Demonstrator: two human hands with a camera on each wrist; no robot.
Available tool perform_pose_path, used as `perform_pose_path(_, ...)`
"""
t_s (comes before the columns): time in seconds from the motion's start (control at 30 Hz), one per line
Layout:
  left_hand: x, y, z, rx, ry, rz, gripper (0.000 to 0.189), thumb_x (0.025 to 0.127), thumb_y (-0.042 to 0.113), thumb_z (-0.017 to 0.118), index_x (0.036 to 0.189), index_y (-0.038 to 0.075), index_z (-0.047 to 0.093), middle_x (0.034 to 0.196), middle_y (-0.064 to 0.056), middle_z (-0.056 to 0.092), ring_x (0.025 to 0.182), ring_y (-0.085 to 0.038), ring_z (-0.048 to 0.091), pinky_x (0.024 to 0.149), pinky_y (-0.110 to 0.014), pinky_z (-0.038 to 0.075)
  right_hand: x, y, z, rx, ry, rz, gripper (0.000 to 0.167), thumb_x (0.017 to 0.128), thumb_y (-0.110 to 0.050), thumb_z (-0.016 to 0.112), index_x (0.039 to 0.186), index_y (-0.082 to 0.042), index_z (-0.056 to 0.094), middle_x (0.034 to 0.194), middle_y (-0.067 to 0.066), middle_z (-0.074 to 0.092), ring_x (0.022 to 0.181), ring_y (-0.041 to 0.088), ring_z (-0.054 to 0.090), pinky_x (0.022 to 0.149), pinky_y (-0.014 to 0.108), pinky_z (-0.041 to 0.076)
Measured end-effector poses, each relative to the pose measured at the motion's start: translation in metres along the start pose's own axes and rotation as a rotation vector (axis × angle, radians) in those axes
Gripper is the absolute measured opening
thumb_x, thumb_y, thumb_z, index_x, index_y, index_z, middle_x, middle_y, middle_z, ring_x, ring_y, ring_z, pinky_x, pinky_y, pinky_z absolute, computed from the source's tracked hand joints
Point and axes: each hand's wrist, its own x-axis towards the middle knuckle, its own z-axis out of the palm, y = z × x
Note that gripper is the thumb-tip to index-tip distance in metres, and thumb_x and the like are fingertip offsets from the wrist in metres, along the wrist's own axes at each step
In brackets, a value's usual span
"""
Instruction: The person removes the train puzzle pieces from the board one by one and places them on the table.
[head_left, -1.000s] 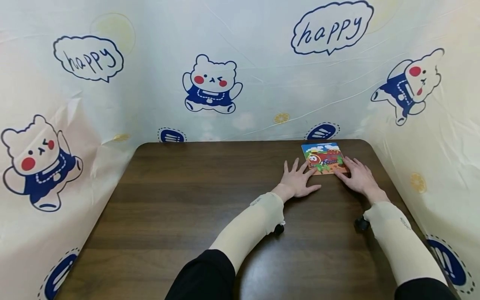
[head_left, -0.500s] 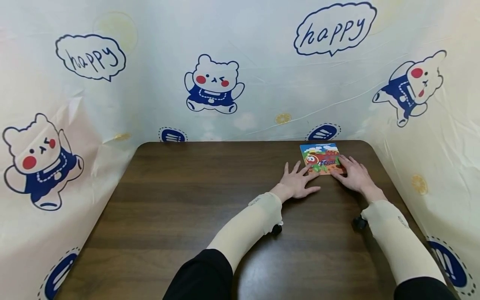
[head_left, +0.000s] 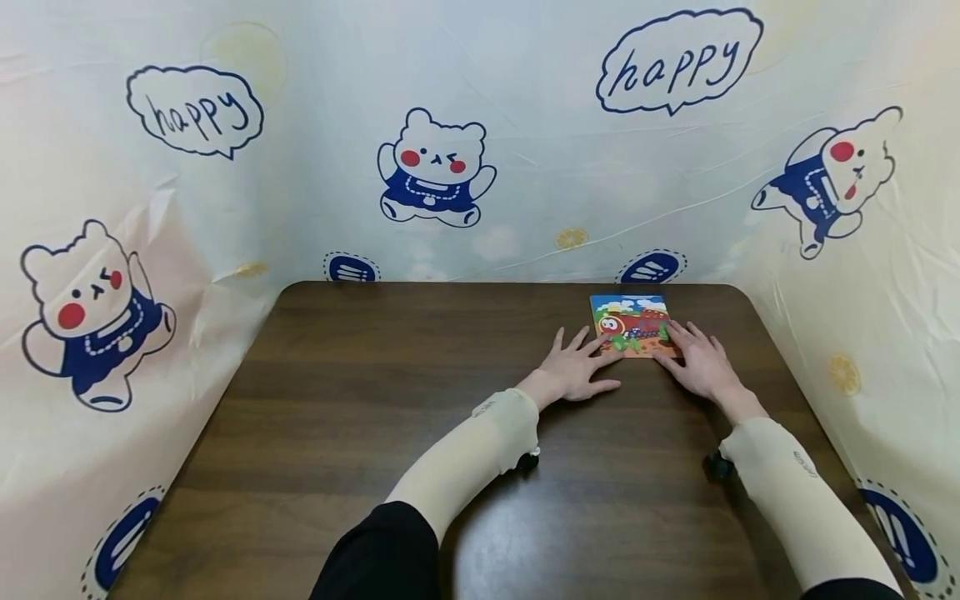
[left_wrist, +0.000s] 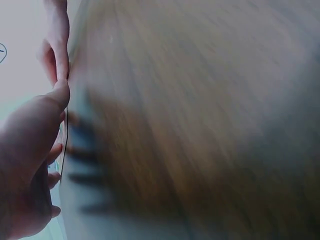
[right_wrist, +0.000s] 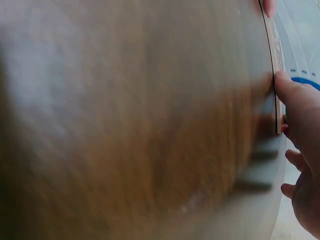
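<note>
A thin, flat picture board (head_left: 633,323) with a red cartoon figure under a blue sky lies near the far right of the brown table. My left hand (head_left: 576,368) is spread flat at the board's near left corner, its fingertips overlapping the picture. On the other side my right hand (head_left: 699,360) has its thumb at the near edge and its fingers along the right edge. Seen from the right wrist, the board (right_wrist: 278,107) is edge-on beside the thumb of the right hand (right_wrist: 302,115). Straight fingers of the left hand (left_wrist: 37,145) reach over the board in the left wrist view.
The dark wood table (head_left: 360,392) has rounded far corners. A pale curtain (head_left: 525,167) printed with cartoon bears surrounds its back and sides. Black wrist devices, left (head_left: 527,461) and right (head_left: 717,467), sit under the cream sleeves.
The picture board has slid left and a little nearer, with both hands moving along with it. The head view has also shifted slightly.
</note>
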Motion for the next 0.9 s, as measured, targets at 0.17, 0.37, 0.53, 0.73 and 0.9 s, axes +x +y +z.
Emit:
perform_pose_path(0.17, -0.009, -0.011, 0.002, 0.01, -0.001, 0.019, 0.074, 0.108, 0.079, 0.038, 0.174, 0.052, 0.019, 0.188, 0.01, 0.008, 0.176, -0.027, 0.003, 0.141, -0.064, 0.005, -0.002, -0.011, 0.003, -0.005, 0.019, -0.017, 0.082, 0.114, -0.05, 0.054, 0.169, 0.006, 0.033, 0.177, 0.032, 0.028, 0.164, 0.059, 0.02, 0.128, 0.083, 0.015)
perform_pose_path(0.37, -0.022, -0.023, 0.003, 0.005, -0.005, 0.037, 0.079, 0.106, 0.08, 0.042, 0.175, 0.05, 0.018, 0.188, 0.008, 0.007, 0.176, -0.03, 0.004, 0.14, -0.067, 0.007, -0.003, -0.022, 0.01, -0.013, 0.037, -0.041, 0.079, 0.114, -0.049, 0.055, 0.169, 0.004, 0.035, 0.177, 0.031, 0.03, 0.164, 0.057, 0.024, 0.129, 0.082, 0.017)
perform_pose_path(0.53, -0.034, -0.033, 0.007, -0.003, -0.001, 0.037, 0.08, 0.105, 0.081, 0.044, 0.175, 0.05, 0.018, 0.188, 0.009, 0.006, 0.176, -0.03, 0.003, 0.14, -0.067, 0.006, -0.008, -0.03, 0.014, -0.011, 0.054, -0.08, 0.074, 0.114, -0.044, 0.056, 0.168, 0.002, 0.039, 0.176, 0.03, 0.034, 0.163, 0.057, 0.029, 0.128, 0.082, 0.02)
perform_pose_path(0.73, -0.049, -0.043, 0.011, 0.016, 0.003, 0.039, 0.08, 0.105, 0.081, 0.041, 0.175, 0.051, 0.016, 0.188, 0.009, 0.006, 0.176, -0.03, 0.003, 0.14, -0.067, 0.006, -0.012, -0.042, 0.016, -0.011, 0.064, -0.124, 0.07, 0.113, -0.04, 0.06, 0.167, 0.0, 0.042, 0.174, 0.028, 0.038, 0.161, 0.057, 0.032, 0.127, 0.082, 0.022)
perform_pose_path(0.9, -0.06, -0.052, 0.009, 0.035, -0.006, 0.035, 0.08, 0.105, 0.081, 0.042, 0.175, 0.052, 0.016, 0.188, 0.009, 0.006, 0.176, -0.03, 0.003, 0.14, -0.066, 0.005, -0.011, -0.051, 0.018, -0.019, 0.06, -0.159, 0.07, 0.112, -0.039, 0.064, 0.167, -0.001, 0.043, 0.174, 0.028, 0.04, 0.161, 0.056, 0.035, 0.128, 0.081, 0.024)
